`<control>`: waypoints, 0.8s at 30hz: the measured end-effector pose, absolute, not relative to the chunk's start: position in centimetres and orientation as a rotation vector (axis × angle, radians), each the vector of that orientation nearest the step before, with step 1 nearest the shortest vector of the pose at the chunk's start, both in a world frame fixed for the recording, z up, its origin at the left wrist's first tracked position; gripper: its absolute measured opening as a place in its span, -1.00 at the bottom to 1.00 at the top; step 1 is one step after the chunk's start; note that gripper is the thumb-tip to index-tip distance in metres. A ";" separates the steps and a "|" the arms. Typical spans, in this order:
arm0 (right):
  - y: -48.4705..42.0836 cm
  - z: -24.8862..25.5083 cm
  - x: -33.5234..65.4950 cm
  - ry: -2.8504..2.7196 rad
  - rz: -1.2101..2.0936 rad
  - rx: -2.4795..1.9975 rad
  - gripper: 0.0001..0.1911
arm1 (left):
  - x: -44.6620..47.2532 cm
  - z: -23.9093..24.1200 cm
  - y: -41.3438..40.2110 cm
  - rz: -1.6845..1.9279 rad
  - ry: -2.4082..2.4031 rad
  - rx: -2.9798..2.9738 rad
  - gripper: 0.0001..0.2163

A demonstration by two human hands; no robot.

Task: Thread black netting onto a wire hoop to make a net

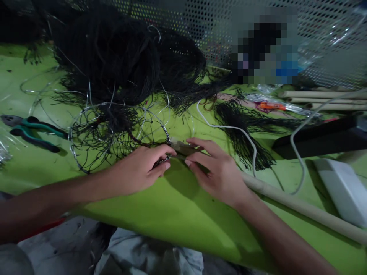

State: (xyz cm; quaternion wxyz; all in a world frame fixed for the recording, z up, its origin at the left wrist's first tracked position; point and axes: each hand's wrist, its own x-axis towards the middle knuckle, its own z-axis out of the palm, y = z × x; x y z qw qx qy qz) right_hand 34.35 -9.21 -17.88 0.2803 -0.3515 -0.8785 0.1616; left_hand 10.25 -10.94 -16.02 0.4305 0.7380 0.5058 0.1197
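Observation:
My left hand (145, 166) pinches the twisted wire of a hoop (77, 162) between thumb and fingers. Black netting (100, 141) is strung on this hoop and spreads over the green table to the left. Close beside it, my right hand (216, 170) is closed around the end of a pale wooden pole (298, 206), which runs under the wrist to the lower right. Between the two sets of fingertips, the hoop's wire meets a blurred greyish end; its exact fit cannot be made out.
Pliers with green-black handles (37, 131) lie at the left. A big heap of black netting (114, 57) fills the back, with a smaller bundle (241, 133) at right. A white cord (229, 128), a black box (321, 139), a white block (342, 191) and several sticks (323, 101) occupy the right.

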 end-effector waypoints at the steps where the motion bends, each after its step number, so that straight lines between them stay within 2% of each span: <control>1: -9.1 -18.0 34.3 -2.356 0.424 -0.935 -0.82 | 10.1 -15.8 -11.0 0.263 1.281 1.921 -0.63; 6: -9.0 -18.5 34.0 -2.372 0.420 -0.900 -0.81 | 8.4 -14.1 -12.6 0.088 1.306 2.312 -0.52; 11: -8.9 -19.0 34.0 -2.369 0.409 -0.890 -0.82 | 7.8 -12.1 -12.7 0.137 1.266 2.613 -0.49; 15: -8.8 -19.1 33.8 -2.347 0.417 -0.911 -0.77 | 10.0 -13.2 -11.0 0.159 1.458 2.757 -0.27; 18: -8.8 -19.0 33.6 -2.334 0.453 -0.955 -0.75 | 10.1 -13.9 -10.1 0.134 1.463 2.820 -0.19; 22: -8.9 -19.0 33.6 -2.336 0.505 -0.968 -0.78 | 6.6 -12.4 -8.9 0.331 1.845 2.771 -0.45; 24: -9.0 -18.9 33.6 -2.337 0.516 -0.971 -0.78 | 4.6 -11.9 -7.6 0.288 1.987 2.695 -0.51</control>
